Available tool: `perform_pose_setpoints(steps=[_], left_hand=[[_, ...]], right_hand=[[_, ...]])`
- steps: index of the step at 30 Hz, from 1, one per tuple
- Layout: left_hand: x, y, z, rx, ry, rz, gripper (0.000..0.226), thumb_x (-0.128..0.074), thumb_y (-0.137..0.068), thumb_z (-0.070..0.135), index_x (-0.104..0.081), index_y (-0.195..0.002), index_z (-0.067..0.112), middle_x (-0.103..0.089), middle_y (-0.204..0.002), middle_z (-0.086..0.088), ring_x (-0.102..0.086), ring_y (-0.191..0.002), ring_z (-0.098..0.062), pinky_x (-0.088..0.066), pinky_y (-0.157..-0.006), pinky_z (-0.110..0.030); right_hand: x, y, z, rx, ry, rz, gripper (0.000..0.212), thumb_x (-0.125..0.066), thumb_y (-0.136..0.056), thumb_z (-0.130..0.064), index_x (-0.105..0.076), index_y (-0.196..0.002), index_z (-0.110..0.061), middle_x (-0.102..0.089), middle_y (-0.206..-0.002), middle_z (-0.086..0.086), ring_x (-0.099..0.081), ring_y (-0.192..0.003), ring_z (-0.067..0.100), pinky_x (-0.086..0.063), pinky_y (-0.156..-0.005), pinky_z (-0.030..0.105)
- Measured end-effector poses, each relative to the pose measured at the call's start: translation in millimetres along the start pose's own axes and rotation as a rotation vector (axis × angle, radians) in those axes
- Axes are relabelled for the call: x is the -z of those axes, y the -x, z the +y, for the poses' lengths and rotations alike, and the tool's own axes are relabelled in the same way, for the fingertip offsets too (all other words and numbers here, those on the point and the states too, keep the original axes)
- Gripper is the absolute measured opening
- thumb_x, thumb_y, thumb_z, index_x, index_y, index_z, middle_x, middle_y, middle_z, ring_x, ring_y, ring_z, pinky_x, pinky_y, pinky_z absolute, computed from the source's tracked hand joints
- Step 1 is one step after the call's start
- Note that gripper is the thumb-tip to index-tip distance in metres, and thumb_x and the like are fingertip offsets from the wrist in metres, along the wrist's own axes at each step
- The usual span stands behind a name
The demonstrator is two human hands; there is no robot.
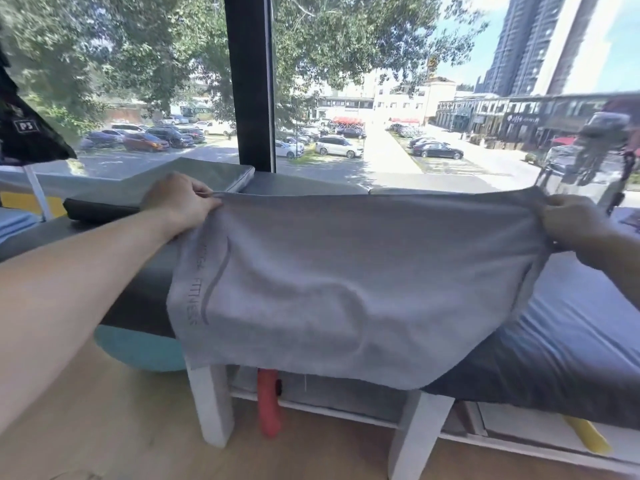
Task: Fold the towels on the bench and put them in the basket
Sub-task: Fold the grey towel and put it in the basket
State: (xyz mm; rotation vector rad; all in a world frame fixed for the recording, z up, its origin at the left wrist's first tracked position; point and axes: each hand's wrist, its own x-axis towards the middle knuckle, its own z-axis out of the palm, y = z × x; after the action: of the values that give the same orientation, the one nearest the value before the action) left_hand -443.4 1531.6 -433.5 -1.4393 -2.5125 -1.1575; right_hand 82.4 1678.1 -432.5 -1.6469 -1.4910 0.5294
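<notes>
**Operator:** Two hands, well apart, and both are clamped on the same thing. My left hand (180, 199) pinches the top left corner of the grey towel (332, 289), and my right hand (571, 223) grips the top right corner. The towel hangs stretched between them in front of the bench (571, 327), its lower edge drooping past the seat edge.

**Observer:** What worries you?

**Operator:** Going left to right: the left pinch looks shallow, so I judge a tug could pull that corner free and drop the towel to the floor. The middle sags, so a fold made now may come out crooked. On the right the cloth bunches under my fingers, and that edge may not line up.

**Observer:** And the basket?

**Operator:** I cannot see it, so I would be turning blind to find it.

**Observer:** The surface?

**Operator:** A dark padded bench top on white legs (211, 403), with a folded grey mat (166, 192) lying on it at the left. Beneath sit a teal ball (145, 351), a red roller (269, 403) and something yellow (588, 436). The floor is pale wood (121, 427). Behind, a big window (381, 98) shows trees and a car park.
</notes>
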Motion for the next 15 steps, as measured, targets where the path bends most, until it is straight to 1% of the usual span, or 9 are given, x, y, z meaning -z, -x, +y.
perform_pose_setpoints(steps=[1,2,4,6,7,9,12,14,15], left_hand=[[-6,-9,3,-0.008,-0.061,-0.057,0.019,-0.078,-0.087,0.038,-0.079,-0.099,0.024,-0.076,-0.106,-0.004,-0.067,-0.095,-0.026,-0.049,-0.078,-0.032],[-13,-18,4,-0.011,-0.083,-0.129,0.016,-0.078,-0.088,0.033,-0.08,-0.099,0.022,-0.076,-0.106,-0.005,-0.067,-0.096,-0.026,-0.049,-0.08,-0.031],[-28,-29,6,-0.022,-0.107,-0.222,0.011,-0.077,-0.089,0.024,-0.08,-0.095,0.016,-0.076,-0.1,-0.009,-0.065,-0.09,-0.025,-0.046,-0.077,-0.029],[-42,-39,1,-0.015,-0.118,-0.193,0.007,-0.077,-0.089,0.02,-0.08,-0.091,0.015,-0.074,-0.094,-0.009,-0.064,-0.088,-0.027,-0.044,-0.075,-0.029],[-50,-45,-3,-0.004,-0.13,-0.162,0.006,-0.078,-0.088,0.021,-0.08,-0.09,0.016,-0.073,-0.093,-0.008,-0.065,-0.089,-0.028,-0.047,-0.077,-0.03],[-67,-54,-9,-0.003,-0.188,-0.104,0.006,-0.078,-0.088,0.027,-0.079,-0.089,0.022,-0.075,-0.096,-0.006,-0.066,-0.093,-0.031,-0.052,-0.082,-0.035],[-92,-61,-10,0.005,-0.288,-0.031,0.011,-0.072,-0.092,0.034,-0.079,-0.095,0.026,-0.074,-0.101,-0.009,-0.066,-0.097,-0.034,-0.053,-0.081,-0.038],[-105,-61,-10,-0.013,-0.349,-0.002,0.012,-0.07,-0.094,0.032,-0.078,-0.096,0.022,-0.071,-0.106,-0.012,-0.065,-0.101,-0.036,-0.049,-0.079,-0.037],[-111,-61,-9,-0.038,-0.369,0.01,0.013,-0.07,-0.094,0.029,-0.076,-0.099,0.018,-0.069,-0.11,-0.015,-0.064,-0.104,-0.038,-0.047,-0.08,-0.038]], right_hand=[[-4,2,1,-0.012,0.023,-0.021,0.03,-0.056,-0.102,-0.035,-0.066,-0.116,-0.01,-0.064,-0.097,0.015,-0.059,-0.081,0.031,-0.054,-0.073,0.043],[-9,1,5,-0.011,0.066,-0.036,0.034,-0.058,-0.101,-0.04,-0.066,-0.117,-0.011,-0.067,-0.101,0.015,-0.062,-0.082,0.032,-0.055,-0.071,0.043],[-17,-2,14,0.011,0.186,-0.052,0.032,-0.058,-0.101,-0.036,-0.067,-0.116,-0.009,-0.07,-0.099,0.019,-0.065,-0.077,0.034,-0.056,-0.063,0.042],[-25,-5,21,0.049,0.308,-0.057,0.025,-0.053,-0.103,-0.029,-0.068,-0.109,-0.009,-0.069,-0.089,0.021,-0.066,-0.068,0.037,-0.059,-0.063,0.049],[-30,-10,25,0.075,0.377,-0.051,0.024,-0.051,-0.104,-0.028,-0.068,-0.109,-0.012,-0.069,-0.084,0.019,-0.067,-0.064,0.038,-0.06,-0.063,0.05],[-38,-21,32,0.092,0.499,-0.047,0.025,-0.047,-0.104,-0.026,-0.068,-0.114,-0.016,-0.068,-0.083,0.013,-0.065,-0.06,0.035,-0.059,-0.06,0.044],[-52,-40,38,0.112,0.568,-0.088,0.028,-0.049,-0.105,-0.025,-0.068,-0.118,-0.01,-0.068,-0.11,0.017,-0.06,-0.075,0.03,-0.05,-0.067,0.037],[-60,-48,42,0.1,0.59,-0.091,0.028,-0.05,-0.104,-0.022,-0.068,-0.119,-0.006,-0.066,-0.124,0.02,-0.062,-0.088,0.033,-0.048,-0.074,0.036],[-63,-51,44,0.093,0.597,-0.073,0.029,-0.05,-0.104,-0.022,-0.069,-0.119,-0.005,-0.064,-0.128,0.02,-0.062,-0.1,0.036,-0.047,-0.082,0.037]])
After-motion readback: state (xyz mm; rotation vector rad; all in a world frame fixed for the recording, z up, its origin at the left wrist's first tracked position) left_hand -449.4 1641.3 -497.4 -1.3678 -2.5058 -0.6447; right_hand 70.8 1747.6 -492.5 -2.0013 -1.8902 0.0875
